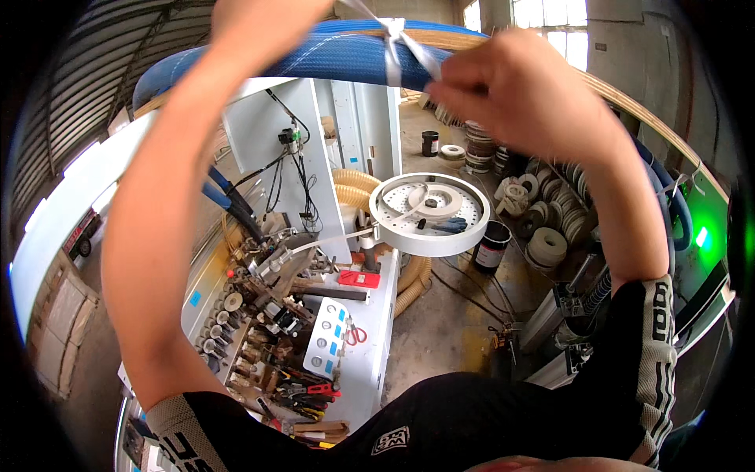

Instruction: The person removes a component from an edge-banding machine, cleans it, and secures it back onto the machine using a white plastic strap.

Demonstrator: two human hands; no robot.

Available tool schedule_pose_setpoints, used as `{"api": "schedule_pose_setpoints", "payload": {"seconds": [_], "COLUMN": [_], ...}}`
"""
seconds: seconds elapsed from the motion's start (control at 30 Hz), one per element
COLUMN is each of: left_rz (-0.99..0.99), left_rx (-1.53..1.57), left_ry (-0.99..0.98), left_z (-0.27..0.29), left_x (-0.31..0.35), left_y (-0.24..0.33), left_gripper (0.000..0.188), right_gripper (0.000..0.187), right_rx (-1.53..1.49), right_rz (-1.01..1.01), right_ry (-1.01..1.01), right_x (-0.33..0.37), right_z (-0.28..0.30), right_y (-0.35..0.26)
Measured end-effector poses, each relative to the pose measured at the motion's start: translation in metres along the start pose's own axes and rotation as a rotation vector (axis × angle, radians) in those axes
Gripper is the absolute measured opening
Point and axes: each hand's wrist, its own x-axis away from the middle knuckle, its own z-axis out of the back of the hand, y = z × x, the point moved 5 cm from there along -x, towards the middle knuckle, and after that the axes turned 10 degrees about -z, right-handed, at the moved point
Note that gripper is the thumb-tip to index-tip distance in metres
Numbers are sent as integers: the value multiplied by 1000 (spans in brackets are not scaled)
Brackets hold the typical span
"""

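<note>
Overhead, a white strip [392,53] is knotted around a thick blue hose [314,61] and a tan band lying along it. My right hand [503,90] is closed on one end of the strip, just right of the knot. The other end runs taut up and left from the knot to my left hand [267,23], which appears closed on it. The upper edge cuts off the left fingertips, and both hands are slightly blurred by motion.
Below stands a round white perforated tray [476,228] holding a white ring and a dark blue item. A machine bed to the left carries pliers [318,389], red scissors [355,334], a red box [359,278] and a gauge panel [321,346]. Reels [546,245] and black buckets [491,248] stand right.
</note>
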Motion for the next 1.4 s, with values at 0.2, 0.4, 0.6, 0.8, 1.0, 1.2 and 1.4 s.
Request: {"api": "schedule_pose_setpoints", "payload": {"seconds": [0.2,0.4,0.6,0.8,1.0,1.2,1.4], "left_rz": [76,-37,-29,-85,-71,731,855], "left_rx": [80,90,204,357,562,789,892], "left_ry": [-104,-118,170,325,-396,-698,-943], "left_z": [-14,-5,7,25,-138,-219,-212], "left_x": [1,5,66,219,380,616,684], "left_y": [-12,-39,0,42,149,212,283], "left_gripper": [35,55,48,43,18,25,30], "right_gripper": [23,31,33,17,18,25,57], "right_rx": [-82,-95,-338,-936,-1003,-1074,-1116], "right_rz": [-100,-252,-229,-319,-365,-739,-1160], "right_ry": [77,173,282,0,-563,-182,758], "right_x": [24,49,132,220,297,330,362], "right_z": [-9,-21,-13,-78,-146,-137,-54], "right_y": [-10,-2,8,-3,-24,73,263]}}
